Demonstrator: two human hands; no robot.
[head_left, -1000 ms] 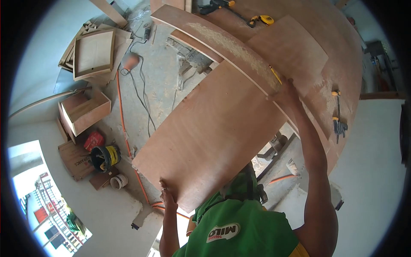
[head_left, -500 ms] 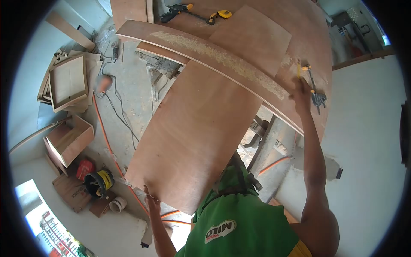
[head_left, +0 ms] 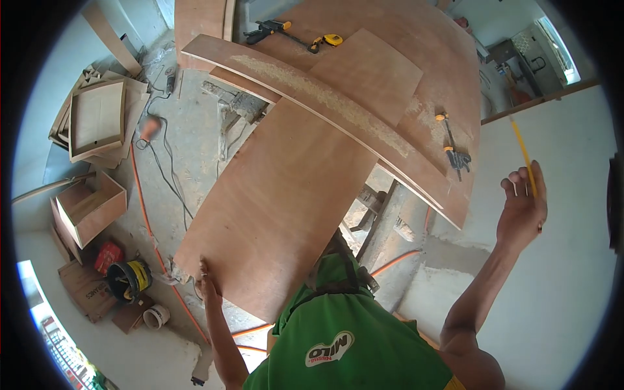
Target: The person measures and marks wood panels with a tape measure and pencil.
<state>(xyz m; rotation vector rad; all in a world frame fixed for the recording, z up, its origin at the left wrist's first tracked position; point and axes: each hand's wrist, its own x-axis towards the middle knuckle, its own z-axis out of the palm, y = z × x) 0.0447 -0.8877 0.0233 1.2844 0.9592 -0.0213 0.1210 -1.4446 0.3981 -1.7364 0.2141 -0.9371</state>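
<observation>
A wide plywood panel (head_left: pixel 279 201) lies slanting from the work table down to the lower left. My left hand (head_left: pixel 208 283) holds its lower left edge, thumb on the top face. Out to the right, raised before the white wall, my right hand (head_left: pixel 522 208) holds a thin yellow pencil (head_left: pixel 521 146) pointing up. A long narrow board (head_left: pixel 325 101) with a rough, dusty strip lies across the panel's upper part. Beyond it is another plywood piece (head_left: pixel 374 75).
On the table (head_left: pixel 448 78) lie a clamp (head_left: pixel 453 146) at the right, another clamp (head_left: pixel 279 32) and a yellow tape measure (head_left: pixel 333 39) at the back. Cables, an orange hose (head_left: pixel 146 218), wooden boxes (head_left: pixel 97 120) and a black bucket (head_left: pixel 129 279) are on the floor at left.
My right hand has lifted off the table's right side and moved right and down, away from the long board, with the pencil. My left hand stays at the panel's edge. The whole view has shifted slightly.
</observation>
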